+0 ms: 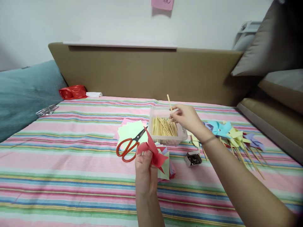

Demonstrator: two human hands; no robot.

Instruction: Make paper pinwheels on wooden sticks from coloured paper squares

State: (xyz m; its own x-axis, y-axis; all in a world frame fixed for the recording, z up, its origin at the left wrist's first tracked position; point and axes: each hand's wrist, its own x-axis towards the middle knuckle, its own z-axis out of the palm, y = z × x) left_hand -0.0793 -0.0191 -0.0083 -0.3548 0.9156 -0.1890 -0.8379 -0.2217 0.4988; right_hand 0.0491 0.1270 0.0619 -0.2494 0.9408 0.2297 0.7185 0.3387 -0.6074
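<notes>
My left hand [145, 162] is closed on a red paper pinwheel [156, 156], its blades folded toward the middle. Above a clear plastic box [182, 132] of wooden sticks [163, 127], my right hand [186, 116] pinches one upright wooden stick [169, 101]. Red-handled scissors [127, 150] lie on pale green paper sheets [129, 130], just left of the pinwheel. Partly hidden under my left hand is a stack of cut coloured paper [166, 171]. A small open box of dark metal fasteners [194, 159] sits below my right forearm.
Several finished pinwheels on sticks [221, 129] lie to the right, partly behind my right arm. A striped cloth [71, 170] covers the surface. At the far left are a red plastic bag [73, 92] and a clear-wrapped packet [46, 110]. Cushions [267, 47] stand at the right.
</notes>
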